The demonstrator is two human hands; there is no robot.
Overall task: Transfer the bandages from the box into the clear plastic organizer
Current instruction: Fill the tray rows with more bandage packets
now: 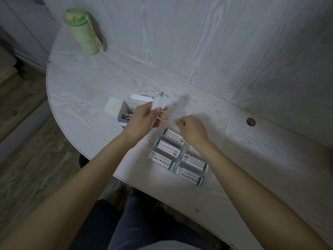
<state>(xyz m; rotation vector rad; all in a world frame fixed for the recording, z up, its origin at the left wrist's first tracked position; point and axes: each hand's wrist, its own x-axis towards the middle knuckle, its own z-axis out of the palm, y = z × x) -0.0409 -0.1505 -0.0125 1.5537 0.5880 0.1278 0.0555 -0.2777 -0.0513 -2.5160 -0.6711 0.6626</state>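
Observation:
My left hand grips a small stack of white, green-edged bandages just right of the open white box, which shows dark contents inside. The clear plastic organizer lies in front of me on the table. Several bandages lie in its near compartments in two columns. My right hand hovers over the organizer's middle with fingers curled; whether it pinches anything is hidden. The organizer's open clear lid stands behind my hands.
A green bottle with a strap stands at the table's far left corner. A round cable hole sits at the right near the wall. The curved table edge runs along the left, with my legs below.

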